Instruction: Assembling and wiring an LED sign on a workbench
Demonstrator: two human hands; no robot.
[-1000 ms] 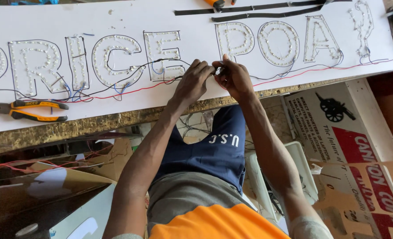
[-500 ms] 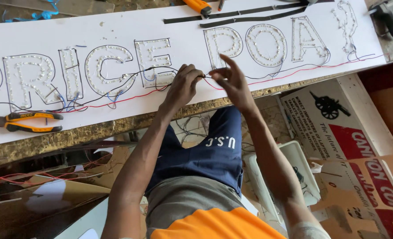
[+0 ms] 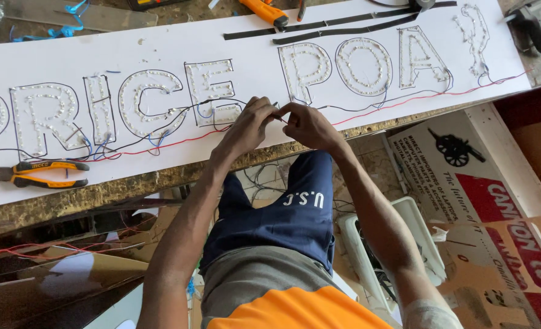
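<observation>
1. Hands first: our left hand and right hand both pinch closed on a thin black wire end over the white sign board on the desk.
2. We could snap the wire by tugging.
3. A stray elbow could knock the orange-handled pliers off.

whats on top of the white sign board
On the white board lie letter shapes filled with small lights, black and red wires, pliers and black strips. Both hands cover part of the wiring.
</observation>
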